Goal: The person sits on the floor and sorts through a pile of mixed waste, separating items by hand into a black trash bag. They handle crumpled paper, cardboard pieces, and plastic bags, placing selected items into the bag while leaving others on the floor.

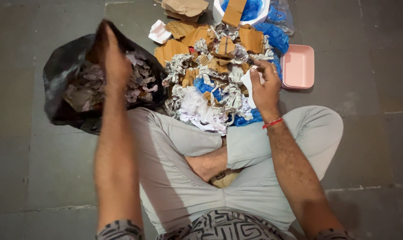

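Two hands at work, person sitting cross-legged on grey tiled floor (379,146), seen from above. Left hand (114,60) is up at the mouth of a black plastic bag (59,75), fingers pinched on the bag's top edge w/ the rim lifted; bag lies just left of the knee & is part-filled w/ crumpled paper (137,73) and brownish scraps. Right hand (264,86), red thread on the wrist, is closed around a white paper piece (248,84), thumb on one side, fingers curled over the other, at the right edge of the waste pile (212,73). Pile sits directly in front of the legs, touching the bag on its left: crumpled printed paper, torn corrugated cardboard bits (170,48), blue plastic (275,35), a wad of clear-white plastic (195,104) near the shin. Pink rectangular tray (298,66) rests on the floor just right of the pile, near the right hand but apart from it. White tub (219,12) at top edge holds a cardboard piece & blue plastic; brown paper bag (183,9) lies beside it.
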